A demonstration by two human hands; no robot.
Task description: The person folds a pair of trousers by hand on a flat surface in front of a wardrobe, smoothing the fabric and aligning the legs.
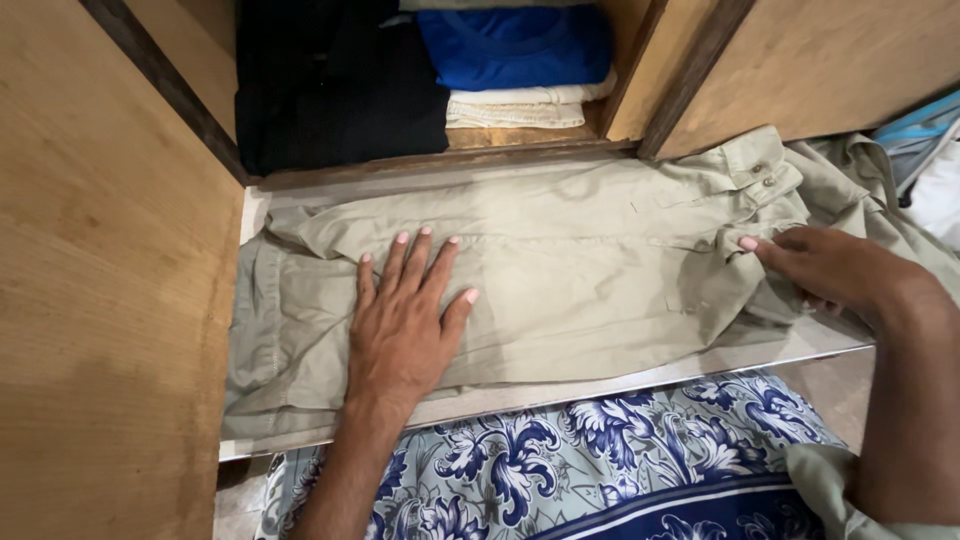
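From the head camera, looking straight down: a pair of khaki trousers [560, 270] lies spread lengthwise across a pale ledge [640, 385] in front of an open wooden cupboard [90, 260]. The left hand [400, 320] is flat on the cloth, fingers spread, palm down, gripping nothing, just pressing on the leg part of the trousers. The right hand [830, 270] is over at the waistband end, fingers curled and pinching a fold of the fabric near the buttoned flap; the thumb and the underside of that hand are tucked out of sight, so exactly how much cloth it has is hard to say. The right forearm runs off the bottom right corner.

More khaki cloth bunches up beyond the right hand and slips behind the cupboard door [850, 60], its end hidden. Inside the cupboard, a stack of black clothes [330, 90] sits on the left, dark enough that single pieces can't be told apart. Beside it, a folded blue garment [510, 45] rests on folded cream cloth [520, 105]; the top of that pile is cut off by the frame edge. At the far right, a sliver of something light blue and white [925, 150] peeks in, too cropped to identify. Along the bottom, blue floral fabric [560, 470] covers the person's lap, partly under both arms
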